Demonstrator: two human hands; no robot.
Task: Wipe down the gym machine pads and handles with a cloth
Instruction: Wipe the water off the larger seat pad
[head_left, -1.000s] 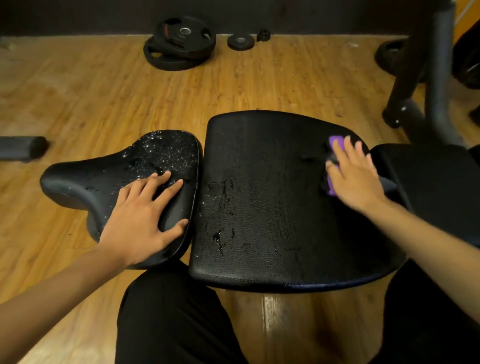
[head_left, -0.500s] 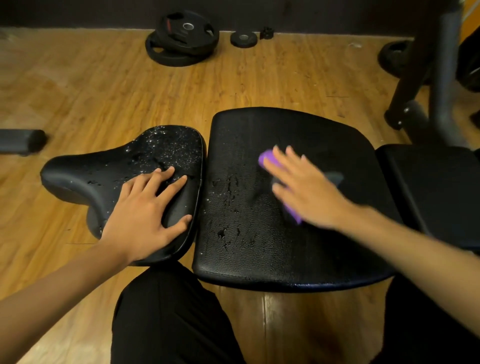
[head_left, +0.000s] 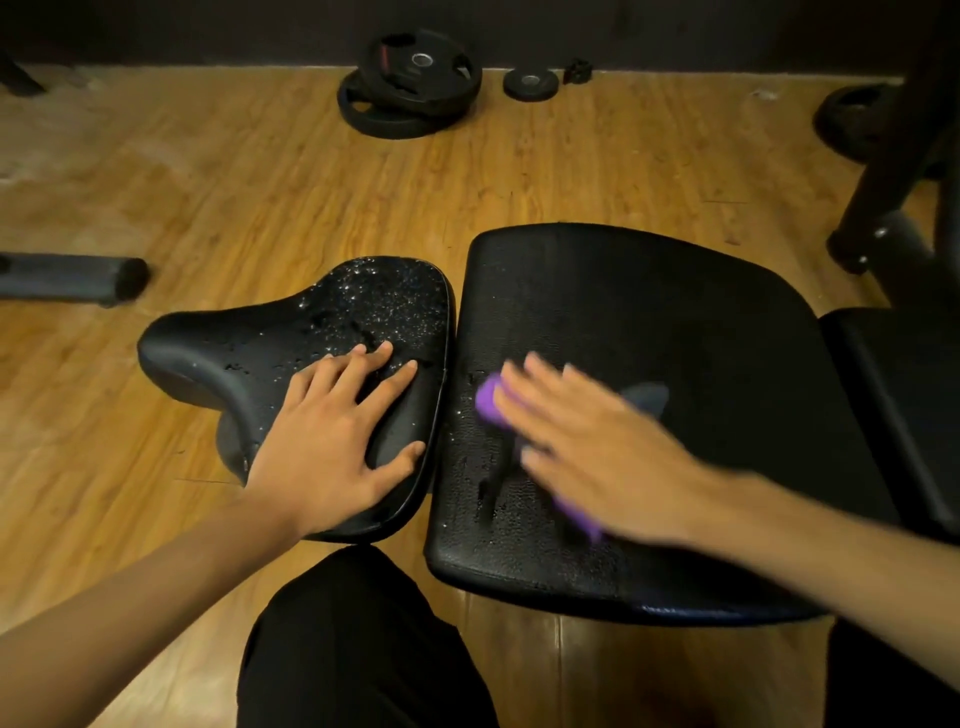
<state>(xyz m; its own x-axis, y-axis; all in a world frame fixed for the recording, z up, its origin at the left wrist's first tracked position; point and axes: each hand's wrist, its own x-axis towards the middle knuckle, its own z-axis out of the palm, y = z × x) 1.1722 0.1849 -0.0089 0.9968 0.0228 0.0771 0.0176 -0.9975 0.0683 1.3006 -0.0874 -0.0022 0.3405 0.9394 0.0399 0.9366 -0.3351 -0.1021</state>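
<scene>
Floor (head_left: 260, 182) wood-plank, weight plates (head_left: 410, 88) by dark wall (head_left: 208, 31). Right grip (head_left: 587, 447), fingers straight, blurred, presses purple cloth (head_left: 488, 400) flat on wide black pad (head_left: 675, 322). Left grip (head_left: 332, 441) spread flat, holding nothing, on droplet-speckled saddle pad (head_left: 249, 353).

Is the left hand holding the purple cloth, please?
No, the purple cloth is under the right hand; the left hand rests on the seat pad.

We see a wooden plank floor (head_left: 208, 171) meeting a dark wall (head_left: 208, 26) along the top edge. Stacked black weight plates (head_left: 410, 88) lie at top centre, a smaller plate (head_left: 530, 83) just beside them, a dark metal frame (head_left: 883, 171) at upper right.
</scene>
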